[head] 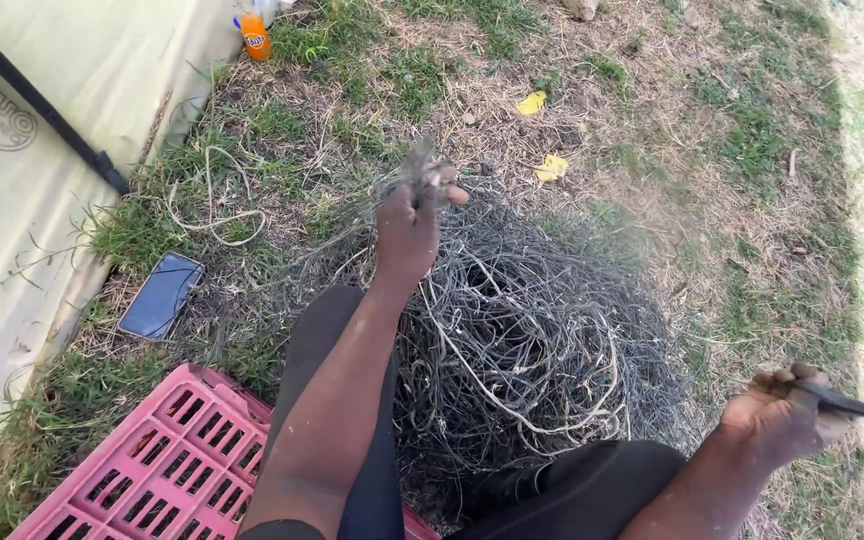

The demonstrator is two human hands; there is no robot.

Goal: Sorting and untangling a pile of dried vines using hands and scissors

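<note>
Pink crate [167, 465] underfoot, left hand [407, 225] pinches a strand raised from the wire tangle [522, 340] while right hand [782, 415] grips a dark blade [847, 403], held aside.

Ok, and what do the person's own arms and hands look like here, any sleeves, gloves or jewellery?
Both arms are bare right up to the bottom edge of the picture, with no sleeves showing. The left hand and the right hand wear no gloves, and no watch, bracelet or ring shows on either. Fine detail on the fingers is blurred. The only clothing in view is dark trousers over the legs.
</note>
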